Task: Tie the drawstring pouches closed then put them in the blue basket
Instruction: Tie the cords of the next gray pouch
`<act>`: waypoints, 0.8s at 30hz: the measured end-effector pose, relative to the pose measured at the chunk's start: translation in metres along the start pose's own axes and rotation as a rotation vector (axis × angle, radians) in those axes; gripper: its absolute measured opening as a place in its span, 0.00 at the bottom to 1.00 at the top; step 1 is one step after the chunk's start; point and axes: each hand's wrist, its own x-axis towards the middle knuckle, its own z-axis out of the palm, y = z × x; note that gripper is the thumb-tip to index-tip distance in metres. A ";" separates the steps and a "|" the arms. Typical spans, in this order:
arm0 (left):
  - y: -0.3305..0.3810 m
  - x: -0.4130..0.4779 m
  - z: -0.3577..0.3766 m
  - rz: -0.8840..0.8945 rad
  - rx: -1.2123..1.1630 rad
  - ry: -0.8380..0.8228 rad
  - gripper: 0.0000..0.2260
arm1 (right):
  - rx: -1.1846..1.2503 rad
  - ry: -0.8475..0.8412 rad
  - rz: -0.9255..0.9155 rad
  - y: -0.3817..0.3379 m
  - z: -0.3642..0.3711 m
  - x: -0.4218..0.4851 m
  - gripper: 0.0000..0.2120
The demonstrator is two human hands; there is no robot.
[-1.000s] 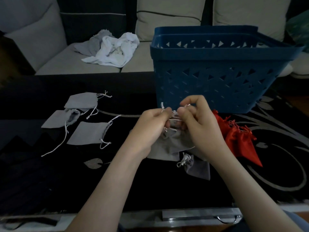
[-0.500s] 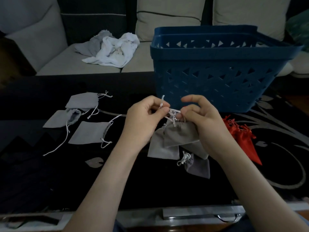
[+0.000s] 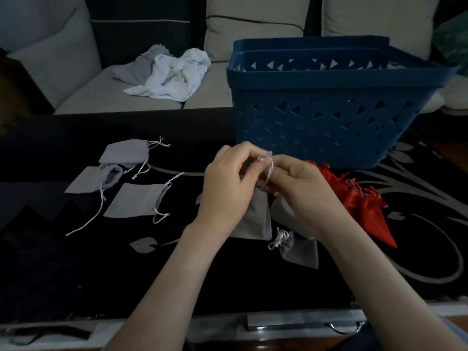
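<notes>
At frame centre, the left hand (image 3: 228, 188) and right hand (image 3: 301, 191) each keep a narrow grip, pinching the thin white drawstring (image 3: 269, 171) of a soft grey pouch (image 3: 255, 219) over the glossy black tabletop (image 3: 76, 262). Just behind is the blue basket (image 3: 329, 117), rigid plastic with triangular cut-outs. Satiny red pouches (image 3: 359, 203) lie to the right, and flat square grey pouches (image 3: 136, 201) to the left.

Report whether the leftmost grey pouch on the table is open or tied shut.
Open: the leftmost grey pouch has a gaping mouth, and its white cord trails loose.
</notes>
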 end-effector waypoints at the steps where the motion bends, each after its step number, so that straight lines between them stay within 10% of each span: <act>1: 0.000 0.001 0.000 -0.039 -0.076 -0.005 0.04 | 0.047 0.013 0.003 -0.001 0.000 0.000 0.08; 13: -0.015 0.006 -0.011 -0.686 -0.395 0.170 0.14 | 0.879 0.303 -0.004 -0.028 -0.013 0.008 0.12; 24: 0.007 0.012 -0.021 -0.758 -0.918 0.060 0.11 | 0.450 0.117 -0.061 -0.029 -0.022 0.003 0.15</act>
